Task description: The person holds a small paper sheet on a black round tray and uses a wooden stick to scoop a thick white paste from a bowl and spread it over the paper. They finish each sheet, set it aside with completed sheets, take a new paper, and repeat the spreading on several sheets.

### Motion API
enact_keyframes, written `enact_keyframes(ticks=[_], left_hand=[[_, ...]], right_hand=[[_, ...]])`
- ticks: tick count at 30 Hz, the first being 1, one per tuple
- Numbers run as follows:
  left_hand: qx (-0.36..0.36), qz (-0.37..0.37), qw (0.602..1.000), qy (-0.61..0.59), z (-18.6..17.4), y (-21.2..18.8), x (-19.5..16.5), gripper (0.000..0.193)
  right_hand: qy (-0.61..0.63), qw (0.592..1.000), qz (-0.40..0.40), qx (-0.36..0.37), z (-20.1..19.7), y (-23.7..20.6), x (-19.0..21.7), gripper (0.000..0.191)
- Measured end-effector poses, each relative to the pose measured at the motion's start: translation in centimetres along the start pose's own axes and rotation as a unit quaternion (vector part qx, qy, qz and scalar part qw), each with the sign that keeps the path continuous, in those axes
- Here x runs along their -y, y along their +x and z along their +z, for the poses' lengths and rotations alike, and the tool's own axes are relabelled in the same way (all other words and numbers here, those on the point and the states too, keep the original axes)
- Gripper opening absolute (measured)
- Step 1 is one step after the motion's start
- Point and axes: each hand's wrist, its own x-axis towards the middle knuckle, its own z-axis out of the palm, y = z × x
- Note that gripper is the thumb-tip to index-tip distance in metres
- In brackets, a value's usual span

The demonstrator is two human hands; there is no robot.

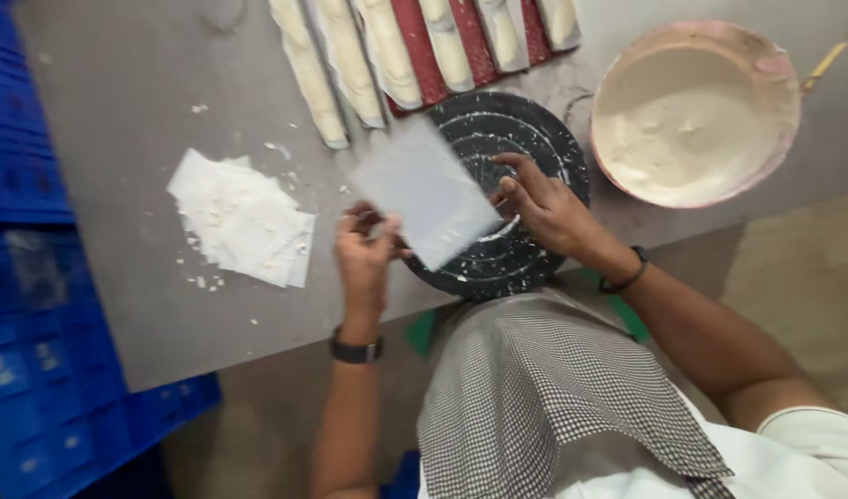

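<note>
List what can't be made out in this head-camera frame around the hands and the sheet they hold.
- Translucent sheet: motion-blurred; its material is unclear.
- Left hand: its fingertips go behind the sheet.
- Round black turntable: the middle is hidden by the sheet and the right hand.
- Red tray of pale rolls: cut off by the top edge.
- Handle in the bowl of batter: its lower end is sunk, so the tool's kind is unclear.
</note>
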Motion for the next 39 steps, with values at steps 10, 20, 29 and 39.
enact_keyframes(ticks=[10, 20, 29, 39], left_hand=[[-0.012, 0.107, 0.977, 0.183, 4.0, -1.2, 1.2, 0.041], [0.01, 0.312, 0.864, 0.395, 5.5, 1.2, 3.8, 0.044], [-0.017, 0.292, 0.868, 0.402, 5.4, 0.5, 3.6, 0.028], [0.013, 0.337, 0.819, 0.465, 5.9, 0.9, 3.0, 0.025]], right_hand=[[-0.293, 0.942, -0.088, -0.139, 0.3, -1.1, 0.4, 0.043], [-0.312, 0.88, -0.066, -0.351, -10.9, -3.5, -4.3, 0.026], [-0.326, 0.841, 0.242, -0.357, -27.5, -2.0, -17.9, 0.054], [0.029, 0.906, 0.226, -0.358, -31.3, -3.4, -18.3, 0.026]])
